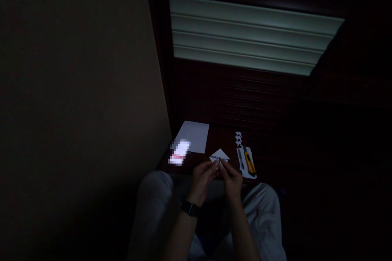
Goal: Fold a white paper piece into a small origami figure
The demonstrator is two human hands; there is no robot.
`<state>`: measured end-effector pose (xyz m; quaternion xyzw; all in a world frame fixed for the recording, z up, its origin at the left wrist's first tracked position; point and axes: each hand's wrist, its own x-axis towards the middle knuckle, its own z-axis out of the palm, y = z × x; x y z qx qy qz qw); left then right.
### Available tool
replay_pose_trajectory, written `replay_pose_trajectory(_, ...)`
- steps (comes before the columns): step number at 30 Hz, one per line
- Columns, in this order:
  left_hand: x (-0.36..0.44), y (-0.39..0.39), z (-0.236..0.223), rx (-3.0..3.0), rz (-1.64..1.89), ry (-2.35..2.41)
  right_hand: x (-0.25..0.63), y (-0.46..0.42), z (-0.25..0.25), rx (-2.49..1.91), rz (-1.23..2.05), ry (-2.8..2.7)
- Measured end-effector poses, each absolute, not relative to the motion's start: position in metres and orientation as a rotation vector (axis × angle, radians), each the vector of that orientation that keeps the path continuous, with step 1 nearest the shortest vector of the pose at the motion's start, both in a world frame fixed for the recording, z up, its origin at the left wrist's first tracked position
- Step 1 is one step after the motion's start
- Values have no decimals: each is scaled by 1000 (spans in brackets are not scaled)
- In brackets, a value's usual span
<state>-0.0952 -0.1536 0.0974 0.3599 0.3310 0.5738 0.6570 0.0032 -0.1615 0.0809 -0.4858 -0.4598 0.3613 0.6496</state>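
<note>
A small piece of folded white paper (220, 154) is pinched between my two hands, its pointed top facing away from me. My left hand (202, 174), with a dark watch (190, 209) on the wrist, grips the paper's near left side. From the right, my right hand (232, 178) holds the near edge, thumb and fingers closed. Both sets of fingertips meet close together at the middle, and they hide the paper's lower part. A dark line or crease crosses the paper above the fingertips.
A white sheet (196, 134) lies at the back left, a blurred bright screen (180, 153) over its corner. On the right, a yellow utility knife (250, 164) and a pen (241, 159) rest on white paper (251, 153). Small white paper shapes (238, 138) sit behind. A wall (92, 89) stands left.
</note>
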Motion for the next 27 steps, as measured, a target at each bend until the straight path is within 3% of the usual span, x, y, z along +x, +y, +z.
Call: replay_pose_trajectory(27,-98,-152,91,892,1208,774,12,-156,71,-1137,878,-1032)
